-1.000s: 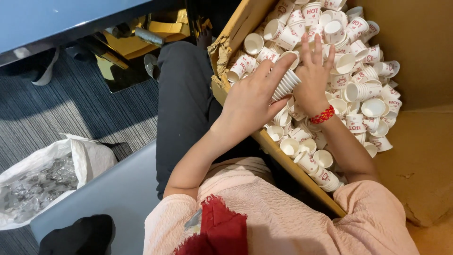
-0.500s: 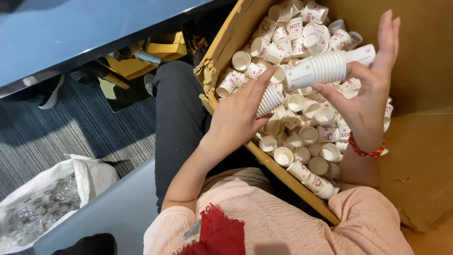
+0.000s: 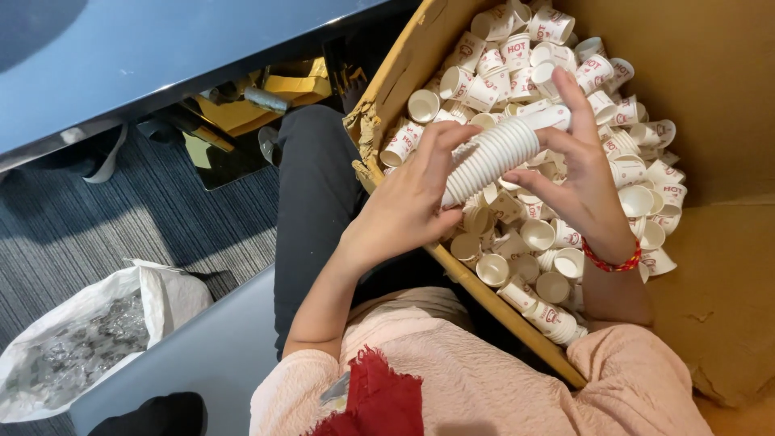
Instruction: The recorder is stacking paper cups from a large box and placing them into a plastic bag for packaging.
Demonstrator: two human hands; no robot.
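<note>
Cup stack (image 3: 492,160): 1, between 2 hands (image 3: 500,198)

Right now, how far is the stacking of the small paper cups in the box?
Done: one long stack of nested cups is formed. In hand: the left hand grips its lower end and the right hand its upper end, above the cardboard box. Left: many loose cups lie unstacked in the box, so most of the work remains.

White cups (image 3: 492,157) w/ red print, brown box (image 3: 710,97), red bracelet (image 3: 611,262), pink top (image 3: 500,379).
</note>
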